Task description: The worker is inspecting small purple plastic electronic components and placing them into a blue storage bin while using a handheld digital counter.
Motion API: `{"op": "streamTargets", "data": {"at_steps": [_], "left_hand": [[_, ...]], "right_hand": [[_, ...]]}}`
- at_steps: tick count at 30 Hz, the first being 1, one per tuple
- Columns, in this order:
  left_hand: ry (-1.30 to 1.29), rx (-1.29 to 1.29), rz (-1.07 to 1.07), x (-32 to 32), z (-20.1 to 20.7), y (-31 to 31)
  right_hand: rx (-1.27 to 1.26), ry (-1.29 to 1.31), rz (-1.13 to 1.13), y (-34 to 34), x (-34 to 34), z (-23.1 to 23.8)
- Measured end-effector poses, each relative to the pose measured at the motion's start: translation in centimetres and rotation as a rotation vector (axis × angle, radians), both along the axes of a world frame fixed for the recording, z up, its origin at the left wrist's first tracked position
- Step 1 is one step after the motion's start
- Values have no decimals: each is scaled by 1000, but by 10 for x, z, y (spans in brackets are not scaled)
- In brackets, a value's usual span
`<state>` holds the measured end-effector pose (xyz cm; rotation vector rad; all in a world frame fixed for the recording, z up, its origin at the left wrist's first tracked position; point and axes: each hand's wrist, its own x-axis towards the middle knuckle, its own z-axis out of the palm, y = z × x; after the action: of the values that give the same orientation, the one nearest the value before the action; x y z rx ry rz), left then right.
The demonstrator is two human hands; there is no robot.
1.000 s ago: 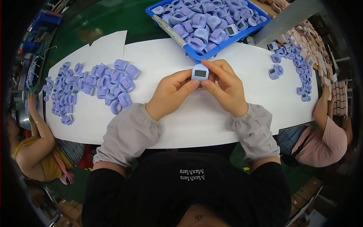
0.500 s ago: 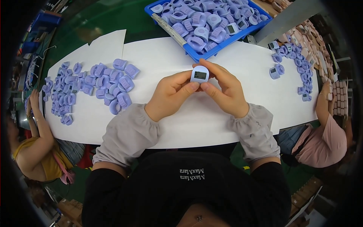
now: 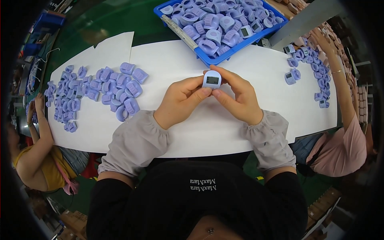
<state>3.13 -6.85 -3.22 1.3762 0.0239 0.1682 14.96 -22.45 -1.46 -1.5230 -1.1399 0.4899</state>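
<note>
A small lavender device with a rounded top and a grey display (image 3: pixel 212 79) is held upright between my two hands above the white table. My left hand (image 3: pixel 180 101) pinches it from the left, with the thumb at its lower edge. On the other side my right hand (image 3: pixel 241 101) grips it too, thumb near the bottom and index finger at the upper right. Dark segments show on the display. The device's back and the fingers behind it are hidden.
Loose lavender devices (image 3: pixel 120 90) lie in a spread heap to the left. A blue bin (image 3: pixel 224 57) full of them stands at the far side, next to a grey post (image 3: pixel 306 24). More devices (image 3: pixel 319 74) line the right edge. Co-workers sit on both sides.
The device tilts slightly and the marks on its display look different; both my hands stay nearly in place. The co-worker on the right has stretched an arm toward the far pile.
</note>
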Motion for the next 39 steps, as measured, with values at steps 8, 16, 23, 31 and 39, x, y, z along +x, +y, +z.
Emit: {"op": "streamTargets", "data": {"at_steps": [8, 16, 23, 31, 39], "left_hand": [[-9, -12, -2, -1, 1, -2], [10, 31, -3, -2, -1, -2], [8, 28, -17, -3, -1, -1], [0, -26, 19, -2, 0, -2], [23, 9, -46, -1, -3, 0]], "right_hand": [[3, -10, -40, 0, 0, -4], [6, 55, -16, 0, 1, -6], [11, 50, 0, -1, 2, -8], [23, 30, 0, 2, 0, -10], [26, -45, -50, 4, -1, -9]]}}
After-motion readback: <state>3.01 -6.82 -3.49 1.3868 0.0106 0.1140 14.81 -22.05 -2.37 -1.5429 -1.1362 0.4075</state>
